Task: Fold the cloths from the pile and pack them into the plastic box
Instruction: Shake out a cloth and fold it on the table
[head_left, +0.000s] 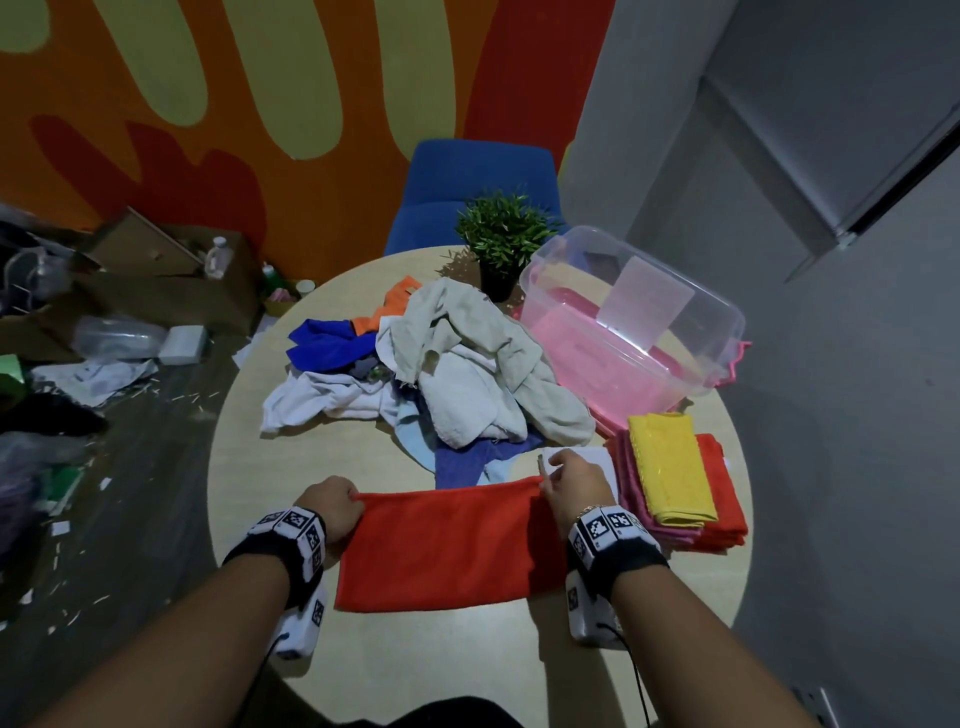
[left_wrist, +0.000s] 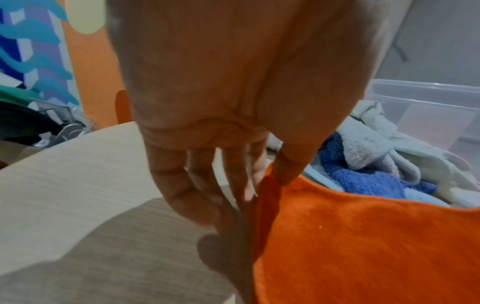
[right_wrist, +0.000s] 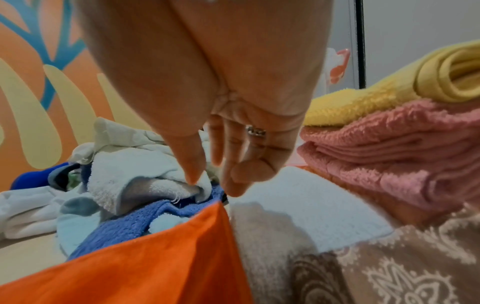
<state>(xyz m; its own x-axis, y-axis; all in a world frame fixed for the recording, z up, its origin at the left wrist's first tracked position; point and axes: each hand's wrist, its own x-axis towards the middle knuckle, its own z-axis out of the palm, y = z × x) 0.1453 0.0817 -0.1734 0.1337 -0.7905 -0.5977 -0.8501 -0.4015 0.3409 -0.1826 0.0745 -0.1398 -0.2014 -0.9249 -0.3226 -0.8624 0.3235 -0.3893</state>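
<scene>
A red-orange cloth (head_left: 447, 545) hangs stretched between my two hands over the front of the round table (head_left: 291, 415). My left hand (head_left: 337, 506) pinches its left top corner between thumb and fingers (left_wrist: 285, 174). My right hand (head_left: 569, 480) holds the right top corner (right_wrist: 221, 205) at its fingertips (right_wrist: 233, 189). Behind the cloth lies the pile (head_left: 457, 364) of white, blue and orange cloths. The clear plastic box (head_left: 634, 322) stands at the back right with no cloth in it, on its pink lid.
A stack of folded cloths (head_left: 675, 483), yellow on top of pink and red, lies right of my right hand. A white folded cloth (head_left: 597, 457) sits under that hand. A potted plant (head_left: 501, 239) and a blue chair (head_left: 478, 176) stand behind the pile. Cardboard boxes (head_left: 156, 291) clutter the floor on the left.
</scene>
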